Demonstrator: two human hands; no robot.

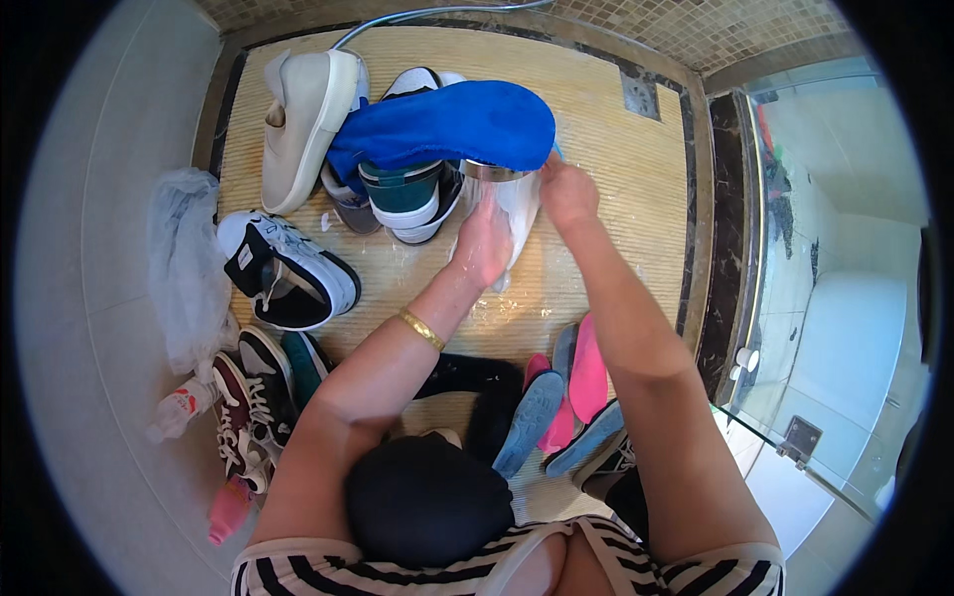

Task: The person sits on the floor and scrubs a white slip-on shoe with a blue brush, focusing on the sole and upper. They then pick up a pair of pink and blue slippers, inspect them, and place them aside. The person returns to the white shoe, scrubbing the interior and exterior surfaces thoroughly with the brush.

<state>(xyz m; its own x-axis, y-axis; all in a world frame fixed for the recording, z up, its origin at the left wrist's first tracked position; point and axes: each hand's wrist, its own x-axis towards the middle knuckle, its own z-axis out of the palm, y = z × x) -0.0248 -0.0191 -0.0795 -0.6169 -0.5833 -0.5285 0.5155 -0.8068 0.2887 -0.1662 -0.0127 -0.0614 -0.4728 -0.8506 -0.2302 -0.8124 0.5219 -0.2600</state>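
My left hand [486, 242] is wet, with water running over it beneath a round silver-rimmed shower head [496, 173]. Its fingers press against a white piece of footwear [524, 212], partly hidden by the hand and the spray. At the upper right edge of that piece, the fingers of my right hand [572, 194] are curled; what they grip is hidden. A sliver of something light blue shows by those fingertips. Above both hands a bright blue insole [455, 123] lies across several shoes and covers part of the shower head. Below it a green and white shoe [402, 194] shows its heel.
A cream slip-on [305, 127] leans at the back left, near a shower hose [440, 11]. Left are a black and white sneaker [291, 272], a plastic bag [186, 268] and laced shoes [250, 402]. Pink and blue insoles [529, 421] lie near my right forearm. A floor drain [641, 95] sits back right.
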